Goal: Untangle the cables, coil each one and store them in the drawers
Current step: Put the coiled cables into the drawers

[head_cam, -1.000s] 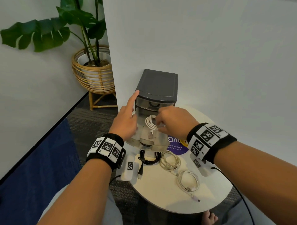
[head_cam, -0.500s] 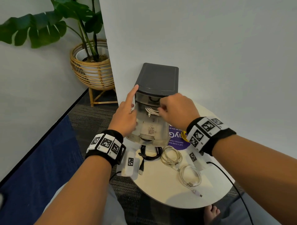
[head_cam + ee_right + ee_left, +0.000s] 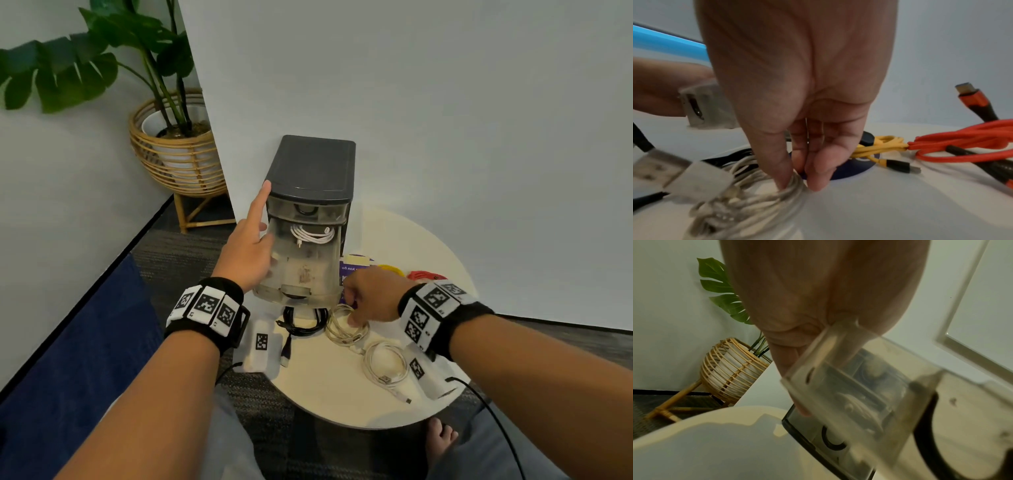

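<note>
A dark grey drawer unit [image 3: 310, 168] stands at the back of the round table [image 3: 342, 394]. Its clear drawer [image 3: 301, 263] [image 3: 859, 386] is pulled out, with a coiled white cable [image 3: 312, 234] lying inside. My left hand [image 3: 250, 246] [image 3: 797, 321] holds the drawer's left side, index finger stretched up along the unit. My right hand [image 3: 356, 308] [image 3: 799, 183] pinches a beige coiled cable [image 3: 346, 329] [image 3: 756, 199] on the table in front of the drawer. A black coil [image 3: 303, 318] and another white coil [image 3: 385, 365] lie nearby.
A yellow cable [image 3: 390, 269] [image 3: 879, 146] and a red cable [image 3: 426, 275] [image 3: 962, 146] lie bundled to the right of the unit, by a purple sticker [image 3: 352, 269]. A potted plant in a rattan basket [image 3: 178, 154] stands on the floor at the left.
My right hand let go of the white cable inside the drawer and came down onto the beige coil on the table. My left hand stayed on the drawer.
</note>
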{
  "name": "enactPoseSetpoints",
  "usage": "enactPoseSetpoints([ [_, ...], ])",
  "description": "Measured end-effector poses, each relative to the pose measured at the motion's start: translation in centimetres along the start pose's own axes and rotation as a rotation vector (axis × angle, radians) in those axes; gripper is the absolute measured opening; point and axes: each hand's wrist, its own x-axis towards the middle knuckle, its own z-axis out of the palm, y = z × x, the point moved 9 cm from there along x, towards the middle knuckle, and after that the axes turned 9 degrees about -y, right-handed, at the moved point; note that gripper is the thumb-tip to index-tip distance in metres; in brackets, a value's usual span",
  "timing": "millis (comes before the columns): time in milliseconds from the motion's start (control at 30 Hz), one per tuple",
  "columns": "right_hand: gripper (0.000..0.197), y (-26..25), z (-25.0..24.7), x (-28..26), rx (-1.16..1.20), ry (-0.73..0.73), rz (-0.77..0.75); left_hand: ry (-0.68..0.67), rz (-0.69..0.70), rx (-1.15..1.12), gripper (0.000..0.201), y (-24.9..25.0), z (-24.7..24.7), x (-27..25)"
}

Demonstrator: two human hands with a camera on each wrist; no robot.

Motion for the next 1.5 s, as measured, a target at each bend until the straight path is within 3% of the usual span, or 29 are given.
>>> enactPoseSetpoints([
  [100, 0.014, -0.4, 0.2, 0.2, -0.088, 0.023, 0.01, 0.002, 0.001, 0.002, 0.078, -0.1, 0.1, 0.0],
  [267, 0.014, 0.7, -2.0, -1.2, -0.009, 0.086, 0.029, -0.008, 0.006, -0.009, 0.079, -0.2, 0.1, 0.3],
  [467, 0.011, 3.1, -8.3, -5.6, 0.339, 0.185, -0.009, -0.023, -0.003, -0.013, 0.084, -0.3, 0.1, 0.4],
  [633, 0.009, -0.1, -12.1, -6.5, 0.545, 0.362, -0.168, -0.034, 0.004, -0.027, 0.084, -0.4, 0.2, 0.5],
  [733, 0.011, -3.1, -12.2, -4.6, 0.526, 0.422, -0.205, -0.037, 0.007, -0.021, 0.085, -0.4, 0.2, 0.5],
  [933, 0.011, -5.1, -10.9, 0.1, 0.376, 0.526, -0.06, -0.039, 0.047, -0.072, 0.076, -0.5, 0.1, 0.4],
  [1100, 0.012, -5.3, -10.1, -0.1, 0.38, 0.569, -0.161, -0.075, 0.026, -0.059, 0.081, -0.2, 0.3, 0.3],
  [1267, 0.029, -6.6, -8.5, -1.1, 0.177, 0.434, -0.278, -0.044, 0.058, 0.015, 0.1, -0.3, 0.3, 0.5],
  [1500, 0.013, -8.3, -8.5, 0.3, 0.007, 0.526, -0.255, -0.034, 0.037, 0.049, 0.101, -0.7, 0.3, 0.5],
])
